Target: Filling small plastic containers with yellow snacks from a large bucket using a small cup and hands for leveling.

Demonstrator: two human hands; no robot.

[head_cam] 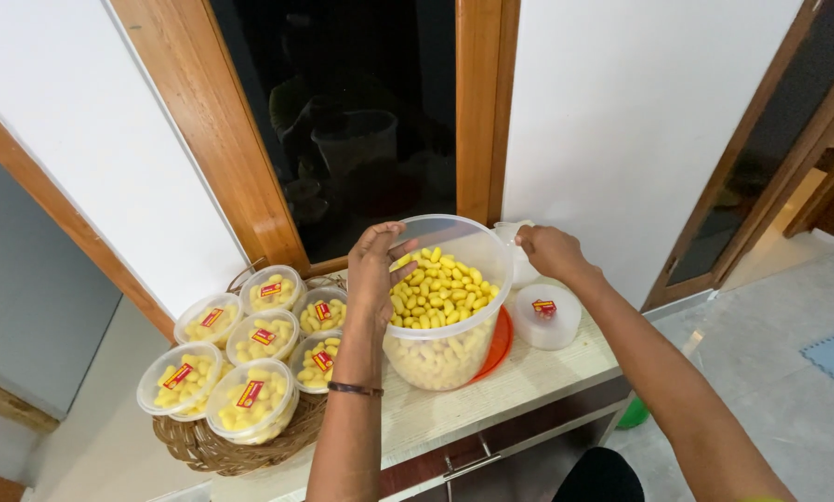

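A large clear plastic tub (477, 246) holds several small yellow oval sweets (438, 290) and stands on an orange lid (501, 346) on a pale wooden cabinet top (529, 381). My left hand (376, 270) grips the tub's left rim, fingers inside over the sweets. My right hand (552, 251) reaches past the tub's right side and pinches a small clear container (513, 235) by the wall. A round white lid with a red label (545, 316) lies just below that hand.
A woven basket (208, 444) at the left holds several lidded clear tubs (250, 400) of yellow sweets with red labels. A dark window in a wooden frame (477, 102) is behind. A drawer handle (471, 467) shows below the cabinet's front edge.
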